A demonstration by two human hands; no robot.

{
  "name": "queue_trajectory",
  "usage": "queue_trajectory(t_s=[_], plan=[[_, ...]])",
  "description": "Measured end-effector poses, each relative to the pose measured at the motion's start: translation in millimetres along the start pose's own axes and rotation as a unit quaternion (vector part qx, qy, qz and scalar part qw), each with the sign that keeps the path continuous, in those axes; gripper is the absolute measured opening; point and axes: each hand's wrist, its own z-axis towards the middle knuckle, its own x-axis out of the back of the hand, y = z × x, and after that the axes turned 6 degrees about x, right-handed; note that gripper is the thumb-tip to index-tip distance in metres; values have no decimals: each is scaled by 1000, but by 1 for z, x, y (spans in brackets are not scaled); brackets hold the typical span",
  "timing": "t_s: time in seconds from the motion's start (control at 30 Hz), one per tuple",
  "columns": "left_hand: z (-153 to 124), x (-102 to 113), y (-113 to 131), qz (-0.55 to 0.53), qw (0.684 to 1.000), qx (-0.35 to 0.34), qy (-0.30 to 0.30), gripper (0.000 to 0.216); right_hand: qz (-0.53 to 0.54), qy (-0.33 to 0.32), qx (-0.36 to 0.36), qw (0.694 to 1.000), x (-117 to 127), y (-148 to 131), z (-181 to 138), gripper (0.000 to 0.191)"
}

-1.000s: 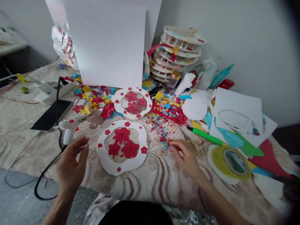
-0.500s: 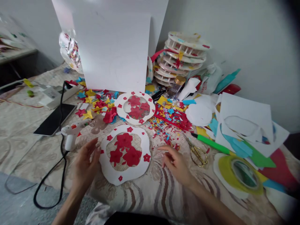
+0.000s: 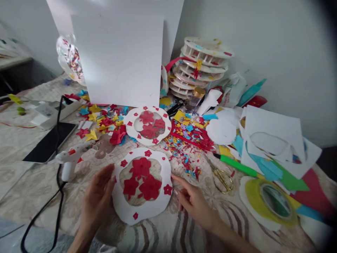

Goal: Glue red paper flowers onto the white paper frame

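A white scalloped paper frame (image 3: 158,209) lies before me on the cloth. Red paper flowers (image 3: 150,187) show inside its clear middle, and small red cutouts dot its rim. At its left edge is my left hand (image 3: 97,200), fingers loosely curved and apart, the thumb against or just beside the rim. My right hand (image 3: 196,200) has its index finger stretched to the right edge, seeming to touch it, with the other fingers bent below. Neither hand visibly grips the frame. Just behind it lies a second, similar frame (image 3: 131,130).
Left are a white glue gun (image 3: 68,168), a phone (image 3: 50,142) and a power strip (image 3: 50,114). Gold-handled scissors (image 3: 223,180), a green cutter (image 3: 238,164) and a yellow tape roll (image 3: 255,196) lie right. Behind stand white boards (image 3: 121,59) and stacked paper rings (image 3: 202,66).
My right hand has moved in to the frame's right edge, and my left hand has come closer to the left edge. The whole view has shifted slightly.
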Motion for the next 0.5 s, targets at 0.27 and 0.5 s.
queue_trajectory(t_s=[0.27,0.5], plan=[[10,-8,2,7,1000,-16,-14,46,-57,107,22,992,27,16,-1,26],[31,-2,11,59,995,-76,26,43,-203,213,83,952,58,19,17,21]])
